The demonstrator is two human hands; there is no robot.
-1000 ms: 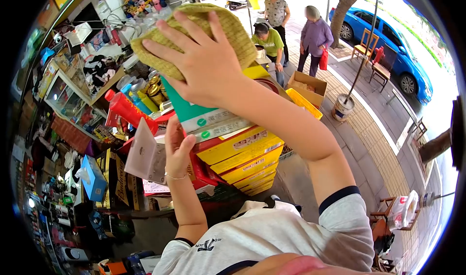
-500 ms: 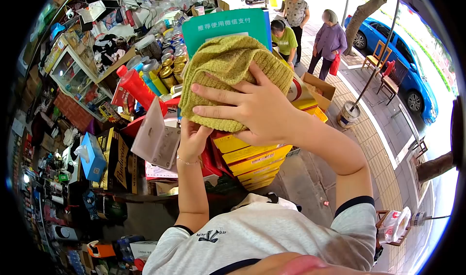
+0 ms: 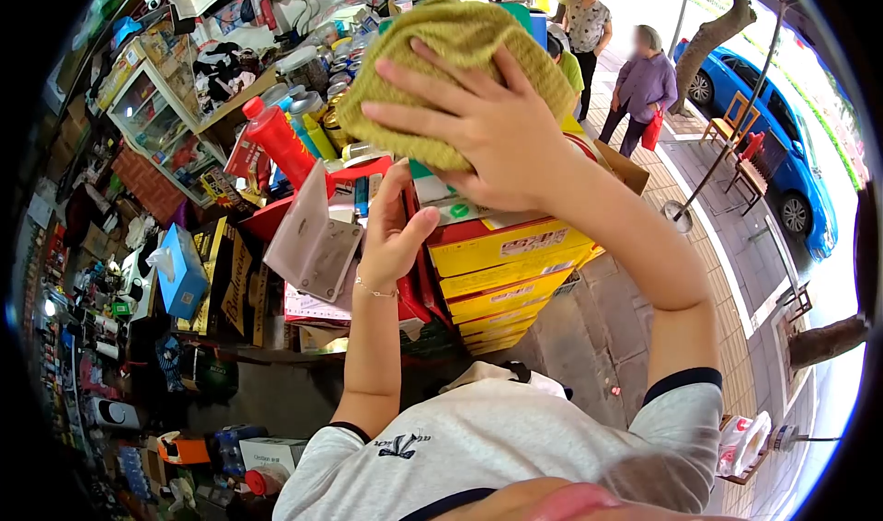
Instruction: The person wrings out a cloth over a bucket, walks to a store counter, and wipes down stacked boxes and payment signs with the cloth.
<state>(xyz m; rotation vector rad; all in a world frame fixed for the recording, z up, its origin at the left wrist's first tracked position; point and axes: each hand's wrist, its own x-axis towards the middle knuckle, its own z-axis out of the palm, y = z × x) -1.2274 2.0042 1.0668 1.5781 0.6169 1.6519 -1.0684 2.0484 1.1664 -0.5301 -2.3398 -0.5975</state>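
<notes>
My right hand (image 3: 487, 130) lies over a folded yellow-green cloth (image 3: 460, 24), fingers spread across it, and holds it against a green sign (image 3: 517, 13). Most of the sign is hidden by the cloth; below it shows a white and green part (image 3: 455, 210). My left hand (image 3: 394, 236) is beside that lower part, thumb apart from the raised index finger; its other fingers are partly hidden. Left of it stands an open clear plastic case (image 3: 317, 245). Under the sign are stacked yellow and red boxes (image 3: 506, 254).
A red bottle (image 3: 276, 144) and several cans stand at the left, near a glass cabinet (image 3: 156, 116). A blue tissue box (image 3: 182, 273) sits on a dark carton (image 3: 221, 286). People (image 3: 644, 84) stand on the pavement, with a blue car (image 3: 782, 144) beyond.
The cloth and my right hand have moved up over the sign, covering its printed text. My left thumb has come away from the cloth's lower edge. The view has shifted slightly.
</notes>
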